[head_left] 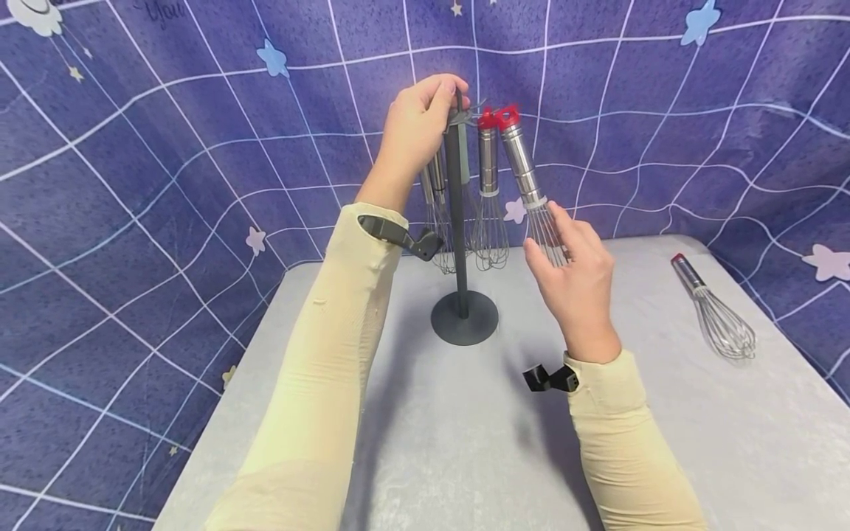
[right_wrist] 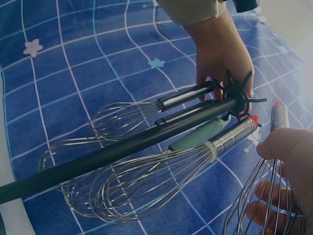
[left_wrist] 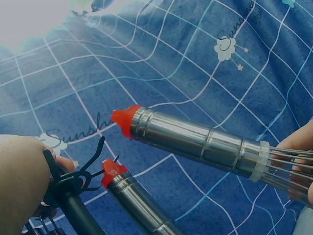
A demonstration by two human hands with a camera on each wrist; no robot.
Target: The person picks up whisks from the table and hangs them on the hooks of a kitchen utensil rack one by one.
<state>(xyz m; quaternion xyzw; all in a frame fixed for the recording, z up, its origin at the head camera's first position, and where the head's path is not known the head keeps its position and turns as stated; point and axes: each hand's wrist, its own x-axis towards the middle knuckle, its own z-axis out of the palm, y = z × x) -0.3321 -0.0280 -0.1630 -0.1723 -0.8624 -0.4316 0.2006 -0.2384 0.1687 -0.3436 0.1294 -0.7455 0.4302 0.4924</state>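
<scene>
With fingers curled round the wire loops, my right hand (head_left: 576,267) holds a steel whisk (head_left: 523,166). The whisk leans left, its red end cap (left_wrist: 126,120) up beside the hooks; in the left wrist view it stands apart from them. At the top of a black utensil stand (head_left: 455,214), my left hand (head_left: 420,122) grips the tip above the hook ring (right_wrist: 236,98). A second red-capped whisk (head_left: 488,158) hangs from a hook on the right side. Behind the pole hang a green-handled utensil (right_wrist: 201,135) and dark-handled whisks (right_wrist: 186,96).
Another red-tipped whisk (head_left: 720,317) lies on the grey table (head_left: 438,442) at the far right. The stand's round base (head_left: 465,328) rests toward the table's back. Blue patterned cloth (head_left: 166,184) rises behind and at both sides.
</scene>
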